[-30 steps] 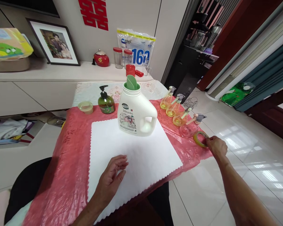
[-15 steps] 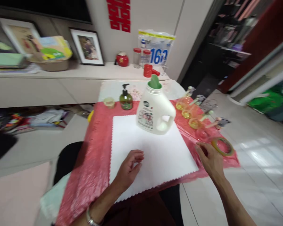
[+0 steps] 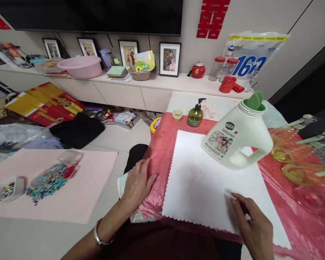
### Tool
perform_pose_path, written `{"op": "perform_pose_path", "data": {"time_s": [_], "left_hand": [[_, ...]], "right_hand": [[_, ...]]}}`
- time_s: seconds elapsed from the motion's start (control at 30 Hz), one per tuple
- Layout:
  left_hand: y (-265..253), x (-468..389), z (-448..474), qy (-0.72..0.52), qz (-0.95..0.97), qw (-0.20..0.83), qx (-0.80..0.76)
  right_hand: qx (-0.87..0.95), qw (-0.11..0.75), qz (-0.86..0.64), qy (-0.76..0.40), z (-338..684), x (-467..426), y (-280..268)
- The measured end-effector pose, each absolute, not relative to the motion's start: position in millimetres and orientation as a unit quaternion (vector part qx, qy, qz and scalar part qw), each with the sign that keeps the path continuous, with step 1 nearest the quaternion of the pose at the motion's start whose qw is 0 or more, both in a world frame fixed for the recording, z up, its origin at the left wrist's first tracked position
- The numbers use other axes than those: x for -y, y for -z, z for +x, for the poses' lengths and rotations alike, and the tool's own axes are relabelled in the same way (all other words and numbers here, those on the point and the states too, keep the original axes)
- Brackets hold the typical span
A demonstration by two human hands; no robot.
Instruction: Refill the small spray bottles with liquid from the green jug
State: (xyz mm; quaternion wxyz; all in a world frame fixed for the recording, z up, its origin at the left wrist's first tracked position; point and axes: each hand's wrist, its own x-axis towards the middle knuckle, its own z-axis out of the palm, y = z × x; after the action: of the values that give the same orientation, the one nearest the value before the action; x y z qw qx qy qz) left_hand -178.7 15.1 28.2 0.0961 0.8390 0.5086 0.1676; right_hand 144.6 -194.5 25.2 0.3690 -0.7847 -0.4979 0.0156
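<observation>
My left hand (image 3: 137, 183) lies with fingers stretched out on the left edge of the red plastic sheet (image 3: 158, 151), holding nothing. Over the white mat (image 3: 200, 180) is my right hand (image 3: 253, 224), its fingers loosely curled and slightly apart, with nothing visible in them. A large white detergent jug (image 3: 233, 137) stands on the far right part of the mat, its handle to the right. Something green (image 3: 254, 101), like a scoop or spout, sticks up from the jug's open mouth. Beyond the mat stand a green pump bottle (image 3: 195, 116) and a small pale cup (image 3: 177, 115).
Several clear bottles with yellow liquid (image 3: 283, 153) line the table's right side. Left on the floor, a pink cloth (image 3: 97, 180) bears a spill of colourful small pieces (image 3: 50, 182) and a plastic box (image 3: 13, 191). Behind, a low cabinet (image 3: 157, 99) carries frames and a pink basin (image 3: 82, 68).
The view has swung left. My left hand has moved from above the mat to the table's left edge; my right hand has come from beside the tape roll to over the mat.
</observation>
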Motion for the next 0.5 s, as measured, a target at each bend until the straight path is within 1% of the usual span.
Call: {"op": "perform_pose_path", "data": {"time_s": [0.17,0.3,0.5], "left_hand": [[-21,-7,-188,-0.051,0.831,0.048,-0.553],[-20,1,-190,0.038,0.819,0.027,-0.572],[-13,-2,-198,0.059,0.809,0.057,-0.582]], "right_hand": [[0.537,0.424,-0.728,-0.026,123,169,-28],[0.551,0.438,-0.709,-0.049,111,157,-25],[0.547,0.436,-0.713,-0.047,102,149,-18]]}}
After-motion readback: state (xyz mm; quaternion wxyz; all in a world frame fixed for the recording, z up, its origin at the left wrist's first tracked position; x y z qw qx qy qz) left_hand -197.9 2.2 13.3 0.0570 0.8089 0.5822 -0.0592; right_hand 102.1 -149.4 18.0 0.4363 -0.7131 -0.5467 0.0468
